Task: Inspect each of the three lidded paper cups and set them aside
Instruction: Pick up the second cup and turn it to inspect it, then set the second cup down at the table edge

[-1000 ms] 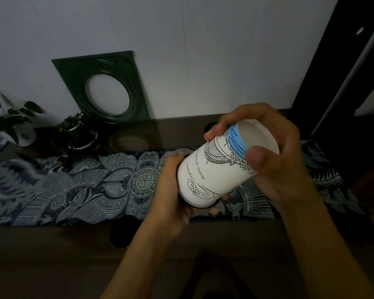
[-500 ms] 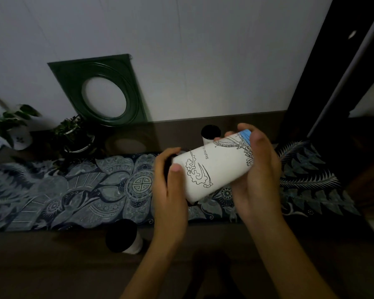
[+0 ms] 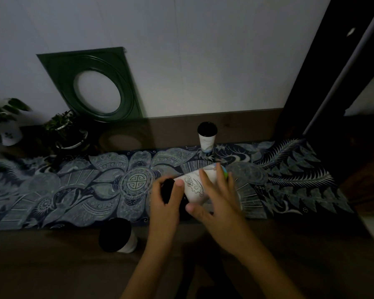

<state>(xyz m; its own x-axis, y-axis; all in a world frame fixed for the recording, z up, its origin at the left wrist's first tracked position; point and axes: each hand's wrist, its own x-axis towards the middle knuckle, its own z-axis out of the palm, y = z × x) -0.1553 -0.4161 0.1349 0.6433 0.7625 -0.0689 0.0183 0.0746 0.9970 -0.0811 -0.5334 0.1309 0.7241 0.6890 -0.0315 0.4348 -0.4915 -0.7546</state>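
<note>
A white paper cup with line drawings and a black lid lies tilted on its side between both hands, low over the patterned runner. My left hand grips its black-lidded end. My right hand wraps over the body, fingers spread toward the blue-banded base. A second lidded cup stands upright at the back, at the runner's far edge. A third lidded cup stands near the front, left of my left forearm.
A blue-grey patterned runner crosses the dark table. A green square frame with a round hole leans on the wall. Two potted plants stand at back left. A dark post rises at right.
Both hands have lowered the held cup from chest height down toward the runner, turning it flatter. The view has tilted down, revealing the rear and front cups more fully.
</note>
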